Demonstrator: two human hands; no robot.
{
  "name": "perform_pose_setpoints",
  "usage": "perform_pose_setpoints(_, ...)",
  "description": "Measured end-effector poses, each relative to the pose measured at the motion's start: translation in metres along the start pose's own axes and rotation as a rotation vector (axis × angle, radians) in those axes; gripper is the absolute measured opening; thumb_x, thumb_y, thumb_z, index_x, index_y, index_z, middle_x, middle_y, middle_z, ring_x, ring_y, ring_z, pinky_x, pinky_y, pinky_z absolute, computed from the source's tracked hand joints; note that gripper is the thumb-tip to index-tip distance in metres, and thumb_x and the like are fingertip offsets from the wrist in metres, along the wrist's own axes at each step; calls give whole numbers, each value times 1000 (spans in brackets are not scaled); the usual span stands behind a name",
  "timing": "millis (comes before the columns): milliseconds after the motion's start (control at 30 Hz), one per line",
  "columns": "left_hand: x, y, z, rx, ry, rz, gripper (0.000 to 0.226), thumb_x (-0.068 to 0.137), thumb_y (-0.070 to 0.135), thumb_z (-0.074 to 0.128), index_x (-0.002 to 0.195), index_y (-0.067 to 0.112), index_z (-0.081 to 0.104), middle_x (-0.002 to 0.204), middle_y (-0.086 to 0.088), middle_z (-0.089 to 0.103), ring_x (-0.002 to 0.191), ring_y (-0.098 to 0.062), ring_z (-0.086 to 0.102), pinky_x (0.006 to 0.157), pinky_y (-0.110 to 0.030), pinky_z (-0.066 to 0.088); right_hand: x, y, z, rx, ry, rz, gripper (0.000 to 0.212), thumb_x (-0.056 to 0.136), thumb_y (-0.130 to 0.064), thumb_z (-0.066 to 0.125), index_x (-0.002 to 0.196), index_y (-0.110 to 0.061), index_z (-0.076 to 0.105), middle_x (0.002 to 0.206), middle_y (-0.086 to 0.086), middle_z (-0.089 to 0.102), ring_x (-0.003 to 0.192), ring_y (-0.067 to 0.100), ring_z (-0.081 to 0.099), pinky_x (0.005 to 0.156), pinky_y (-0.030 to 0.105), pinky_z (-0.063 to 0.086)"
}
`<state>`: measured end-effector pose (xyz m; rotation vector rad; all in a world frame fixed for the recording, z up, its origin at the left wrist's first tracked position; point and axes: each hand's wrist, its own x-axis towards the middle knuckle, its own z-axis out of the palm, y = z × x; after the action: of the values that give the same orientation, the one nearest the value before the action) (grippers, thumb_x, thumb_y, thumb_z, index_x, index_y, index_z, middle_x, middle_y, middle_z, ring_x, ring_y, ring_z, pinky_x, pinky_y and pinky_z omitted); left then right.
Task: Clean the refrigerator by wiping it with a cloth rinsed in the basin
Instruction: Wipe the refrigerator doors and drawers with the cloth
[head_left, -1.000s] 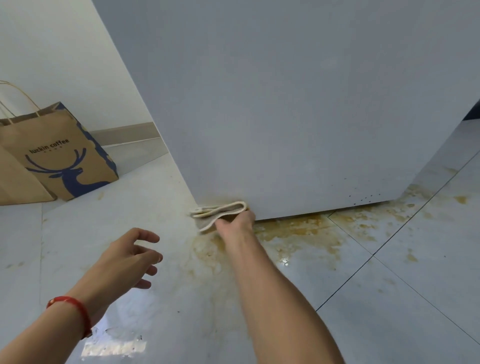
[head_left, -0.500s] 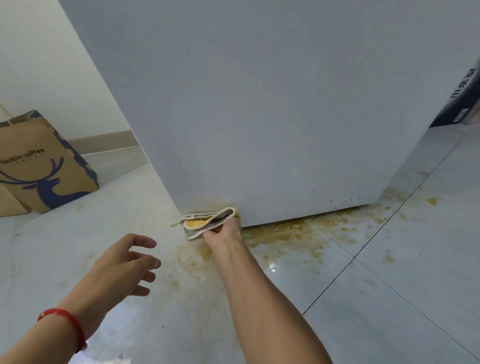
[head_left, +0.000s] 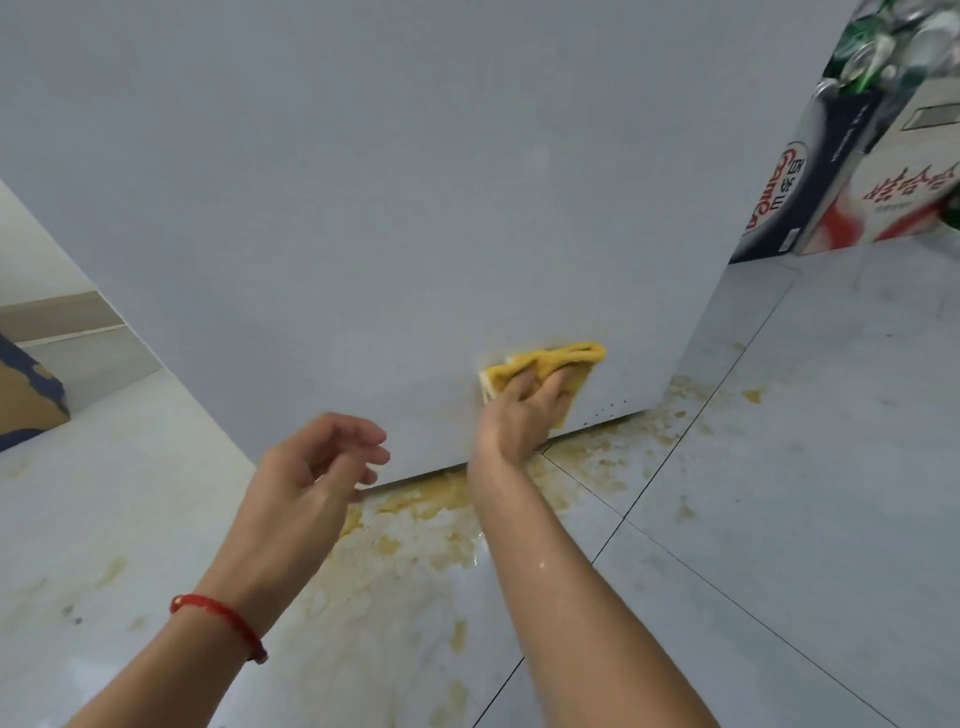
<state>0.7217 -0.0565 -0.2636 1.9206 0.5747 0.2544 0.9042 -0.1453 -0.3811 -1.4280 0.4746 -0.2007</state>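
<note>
The refrigerator's pale grey side panel (head_left: 415, 208) fills most of the view, and its bottom edge meets the tiled floor. My right hand (head_left: 524, 410) holds a folded, yellow-stained cloth (head_left: 550, 358) and presses it against the lower right part of that panel, just above the bottom edge. The fingers lie bent over the cloth, which bunches above the fingertips. My left hand (head_left: 311, 478), with a red string at the wrist, hovers in front of the panel's lower edge. Its fingers are loosely curled and hold nothing. No basin is in view.
A yellow-brown spill (head_left: 415, 514) spreads over the floor tiles along the refrigerator's base and towards me. Two printed cartons (head_left: 779, 192) (head_left: 893, 197) stand to the right of the refrigerator, with cans (head_left: 883, 41) above them. A brown paper bag's corner (head_left: 26, 400) shows at the left edge.
My right hand has carried the cloth from the refrigerator's bottom left corner to the right and a little up the panel. The cloth now shows yellow. The view has swung right.
</note>
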Motion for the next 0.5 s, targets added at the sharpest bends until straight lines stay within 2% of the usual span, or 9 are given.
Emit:
perform_pose_setpoints(67, 15, 11, 30, 34, -90, 59, 31, 100, 6, 51, 102, 28, 72, 103, 13, 74, 99, -8, 67, 86, -35, 56, -37, 9, 14, -84, -78, 13, 60, 110, -37, 38, 163, -36, 10, 165, 2, 20, 138, 27, 42, 115, 45, 38)
perform_pose_setpoints(133, 27, 17, 53, 59, -143, 80, 32, 98, 7, 53, 103, 33, 70, 107, 20, 70, 99, 0, 64, 81, -24, 54, -34, 8, 12, -80, -113, -30, 61, 109, -39, 37, 163, -32, 9, 164, 8, 19, 143, 32, 36, 116, 50, 34)
perform_pose_setpoints(233, 40, 21, 68, 73, -147, 95, 35, 97, 6, 53, 106, 36, 68, 113, 19, 67, 97, -2, 64, 72, -17, 54, 32, 6, -17, -117, -45, -109, 73, 96, -53, 20, 159, -17, 23, 164, 21, 20, 149, 42, 27, 120, 59, 25)
perform_pose_setpoints(300, 45, 18, 65, 102, -136, 133, 35, 99, 8, 52, 108, 38, 67, 111, 20, 66, 86, 2, 63, 61, -12, 48, 90, 0, -45, -124, -83, -119, 85, 92, -48, 8, 156, 4, 28, 163, 32, 20, 151, 45, 19, 124, 59, 13)
perform_pose_setpoints(333, 46, 18, 64, 143, -145, 148, 35, 99, 9, 52, 110, 40, 66, 111, 21, 63, 82, 3, 62, 58, -12, 45, 121, -5, -58, -68, -31, -105, 82, 94, -46, 7, 154, 4, 33, 159, 30, 31, 149, 40, 27, 123, 56, 18)
perform_pose_setpoints(367, 45, 19, 63, 202, -167, 171, 37, 99, 10, 52, 113, 42, 65, 111, 22, 60, 86, 1, 61, 61, -12, 44, 150, -10, -70, 12, 28, -67, 74, 98, -47, 10, 152, -5, 39, 147, 20, 49, 141, 28, 44, 117, 48, 30)
perform_pose_setpoints(400, 46, 19, 63, 258, -191, 198, 39, 99, 10, 52, 115, 44, 63, 111, 24, 56, 94, 0, 60, 65, -14, 44, 172, -15, -79, 49, 79, -22, 66, 102, -54, 15, 148, -19, 45, 127, 3, 63, 121, 9, 59, 106, 36, 40)
perform_pose_setpoints(433, 45, 19, 64, 304, -208, 225, 41, 99, 10, 51, 118, 44, 62, 110, 27, 53, 102, -1, 58, 71, -14, 44, 187, -18, -81, 83, 123, 58, 66, 98, -67, 19, 147, -33, 47, 111, -9, 66, 106, -2, 63, 100, 28, 42)
perform_pose_setpoints(500, 43, 21, 66, 349, -238, 247, 43, 98, 8, 51, 119, 44, 62, 108, 31, 50, 106, 2, 56, 75, -12, 43, 191, -8, -76, 170, 162, 129, 77, 82, -83, 22, 143, -44, 49, 114, -10, 66, 108, 6, 64, 100, 31, 44)
